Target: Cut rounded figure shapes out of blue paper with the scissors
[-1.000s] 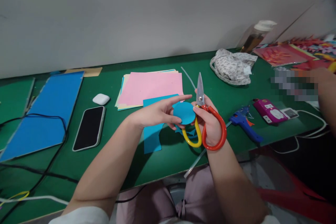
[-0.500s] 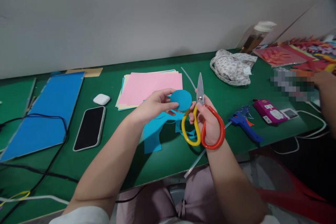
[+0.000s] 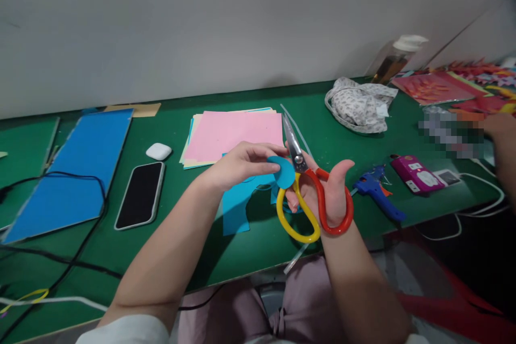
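Observation:
My left hand pinches a blue paper circle between thumb and fingers, and the disc tilts toward my other hand. Lying across my right palm are scissors with one yellow and one red handle, their blades together and pointing up and left. My right hand holds them palm up, its thumb sticking out past the red loop. Blue paper offcuts lie on the table below both hands. Behind my left hand is a stack of coloured paper, pink on top.
On the green table, a phone, a white earbud case and a blue board lie leftward. Rightward are a blue glue gun, a magenta box, a cloth bag and a bottle. Another person's hand appears far right.
The scissors have swung to point further left and sit lower in my right hand, whose thumb has lifted off them. The paper circle has tilted and moved slightly down and right, overlapping the yellow handle.

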{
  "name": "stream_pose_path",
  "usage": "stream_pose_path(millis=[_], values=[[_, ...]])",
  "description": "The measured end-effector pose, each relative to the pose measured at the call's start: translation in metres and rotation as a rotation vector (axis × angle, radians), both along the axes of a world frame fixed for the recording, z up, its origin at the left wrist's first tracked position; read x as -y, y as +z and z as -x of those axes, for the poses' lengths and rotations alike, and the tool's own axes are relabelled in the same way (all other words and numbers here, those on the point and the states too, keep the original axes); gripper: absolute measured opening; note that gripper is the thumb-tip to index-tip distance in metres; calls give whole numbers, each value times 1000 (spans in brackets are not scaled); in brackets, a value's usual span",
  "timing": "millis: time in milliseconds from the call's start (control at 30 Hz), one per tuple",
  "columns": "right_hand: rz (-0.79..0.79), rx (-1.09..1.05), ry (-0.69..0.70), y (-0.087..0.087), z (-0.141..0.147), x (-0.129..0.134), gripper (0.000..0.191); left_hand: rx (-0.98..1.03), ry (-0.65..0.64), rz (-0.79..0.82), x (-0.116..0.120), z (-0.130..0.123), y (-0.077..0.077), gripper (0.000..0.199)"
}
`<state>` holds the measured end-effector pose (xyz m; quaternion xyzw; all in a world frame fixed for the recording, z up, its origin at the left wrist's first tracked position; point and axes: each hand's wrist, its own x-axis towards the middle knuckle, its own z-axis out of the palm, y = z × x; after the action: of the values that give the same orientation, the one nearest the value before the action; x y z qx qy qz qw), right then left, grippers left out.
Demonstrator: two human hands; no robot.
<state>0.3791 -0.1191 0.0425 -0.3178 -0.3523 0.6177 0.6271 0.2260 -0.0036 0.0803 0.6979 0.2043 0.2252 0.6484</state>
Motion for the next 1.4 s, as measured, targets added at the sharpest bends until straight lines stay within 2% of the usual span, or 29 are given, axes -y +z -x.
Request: stream_pose_path(millis=[133, 367, 467, 600, 700, 800, 933, 1033, 1200, 1400], values=[[-1, -41, 50, 1, -1, -1, 95, -37, 43, -115, 1, 0, 0, 14], [-5, -118, 101, 3, -4, 1, 89, -43, 145, -186, -8, 9, 3, 11], [-8, -109, 92, 4, -5, 2, 88, 69, 284, -129, -15, 14, -1, 10], [-15, -119, 92, 5, -7, 1, 87, 366, 510, 34, -27, 20, -5, 4], [-17, -113, 94, 5, -6, 0, 89, 484, 570, 119, -32, 23, -3, 1], [-9, -88, 80, 5, -5, 0, 91, 422, 491, 66, -26, 23, 0, 6], [15, -45, 66, 6, -3, 1, 93, 145, 167, -66, -7, 15, 6, 6], [36, -1, 40, 4, -2, 0, 98, 97, 43, -66, 4, 7, 6, 6], [4, -46, 77, 0, -1, -1, 97, 84, 31, -57, 8, 1, 5, 11], [-11, -81, 124, -4, 1, 1, 100, 80, 92, -32, 8, 2, 5, 9]])
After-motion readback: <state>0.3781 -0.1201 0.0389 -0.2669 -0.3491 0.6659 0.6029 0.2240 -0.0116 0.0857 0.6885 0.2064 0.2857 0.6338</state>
